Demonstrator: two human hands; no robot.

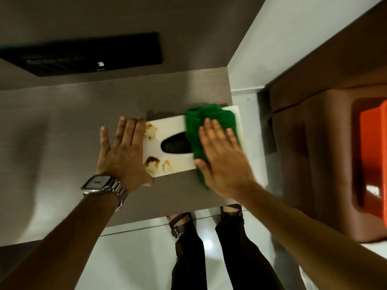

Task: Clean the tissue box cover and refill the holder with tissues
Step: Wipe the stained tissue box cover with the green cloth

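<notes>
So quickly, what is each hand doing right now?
Left hand: open, flat, bracing the tissue box cover.
Right hand: open, flat, pressing the green cloth onto the cover.

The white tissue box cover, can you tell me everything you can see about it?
The tissue box cover is a white, smooth, flat-topped rectangle lying on the grey-brown table. A dark oval slot opens in its middle. Brown stains blotch its left end. A green cloth covers its right part, pressed flat by the right hand. The left hand lies open against its left edge.
</notes>
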